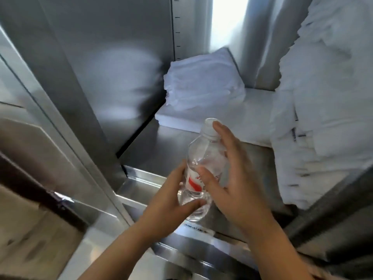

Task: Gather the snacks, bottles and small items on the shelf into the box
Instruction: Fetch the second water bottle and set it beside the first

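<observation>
Bottle (203, 158) held tilted over the steel shelf (161, 150), left hand (167, 207) grip clamped round its base, right hand (238, 184) grip wrapped on the upper half. No box in sight, so this one looks yet to go in; only folded white linen (203, 81) shows at 12 o'clock

A service storeroom: steel shelf (171, 152) holding folded white linens (201, 81).
</observation>
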